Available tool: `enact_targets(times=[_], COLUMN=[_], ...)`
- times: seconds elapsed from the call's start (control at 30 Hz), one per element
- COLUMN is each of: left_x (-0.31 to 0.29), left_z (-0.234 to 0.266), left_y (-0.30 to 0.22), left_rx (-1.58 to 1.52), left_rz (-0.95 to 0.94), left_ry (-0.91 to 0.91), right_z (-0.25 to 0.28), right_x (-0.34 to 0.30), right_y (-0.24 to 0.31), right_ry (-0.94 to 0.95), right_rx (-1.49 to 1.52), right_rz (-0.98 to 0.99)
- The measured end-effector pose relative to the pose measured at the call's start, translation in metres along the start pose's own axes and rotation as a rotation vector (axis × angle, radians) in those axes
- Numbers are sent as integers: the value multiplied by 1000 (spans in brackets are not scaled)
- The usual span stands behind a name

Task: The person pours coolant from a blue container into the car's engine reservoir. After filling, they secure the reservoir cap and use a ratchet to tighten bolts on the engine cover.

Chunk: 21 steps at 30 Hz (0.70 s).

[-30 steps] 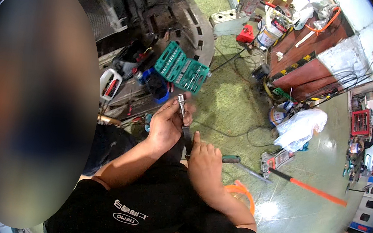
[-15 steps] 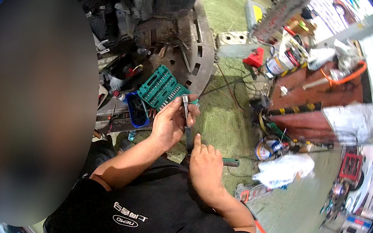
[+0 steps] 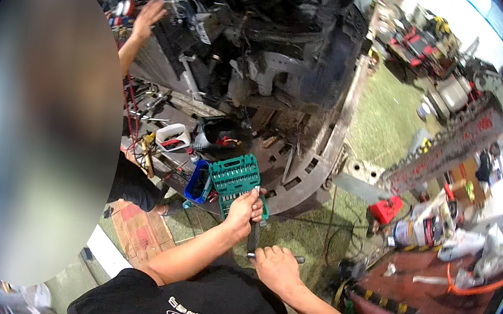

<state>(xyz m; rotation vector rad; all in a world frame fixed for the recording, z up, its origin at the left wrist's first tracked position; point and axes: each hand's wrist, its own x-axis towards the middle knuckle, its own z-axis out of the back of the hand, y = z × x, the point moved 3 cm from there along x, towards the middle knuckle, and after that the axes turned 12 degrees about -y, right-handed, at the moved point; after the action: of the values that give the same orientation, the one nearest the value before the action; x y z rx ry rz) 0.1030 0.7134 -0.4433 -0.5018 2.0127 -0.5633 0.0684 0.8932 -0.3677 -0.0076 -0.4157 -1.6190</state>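
Note:
My left hand point(image 3: 245, 208) is closed around the upper part of a socket wrench, whose small chrome tip shows above the fingers. Its black shaft point(image 3: 253, 237) runs down toward my body. At the lower end my right hand point(image 3: 276, 265) is wrapped over a crosswise bar point(image 3: 300, 259), with metal ends showing on both sides of the fist. Whether bar and shaft are joined, I cannot tell. Just beyond my left hand lies an opened green socket set case point(image 3: 234, 174) with rows of sockets, its near half partly hidden by that hand.
A blue bin point(image 3: 197, 182), a white tub point(image 3: 173, 138) and loose tools lie on the metal platform point(image 3: 304, 192). Behind stands a stripped vehicle front point(image 3: 275, 66); another person's hand point(image 3: 149, 16) reaches over it. Right are a red block point(image 3: 386, 209) and a cluttered reddish-brown bench point(image 3: 454, 295).
My view has swung up and left, bringing the vehicle and the other person's hand in. My left fingers now cover more of the chrome end. My right index finger, stretched out before, has curled in.

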Motion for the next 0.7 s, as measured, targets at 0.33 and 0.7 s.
enact_targets(times=[0.33, 0.7], left_x=[24, 60], left_z=[71, 55], left_y=[0, -131], left_rx=[-295, -115], left_rz=[116, -348], left_ry=[-335, -143], right_z=[-24, 30], right_x=[33, 118], right_y=[-42, -106], right_ry=[72, 156], right_rx=[198, 96], right_rz=[494, -133])
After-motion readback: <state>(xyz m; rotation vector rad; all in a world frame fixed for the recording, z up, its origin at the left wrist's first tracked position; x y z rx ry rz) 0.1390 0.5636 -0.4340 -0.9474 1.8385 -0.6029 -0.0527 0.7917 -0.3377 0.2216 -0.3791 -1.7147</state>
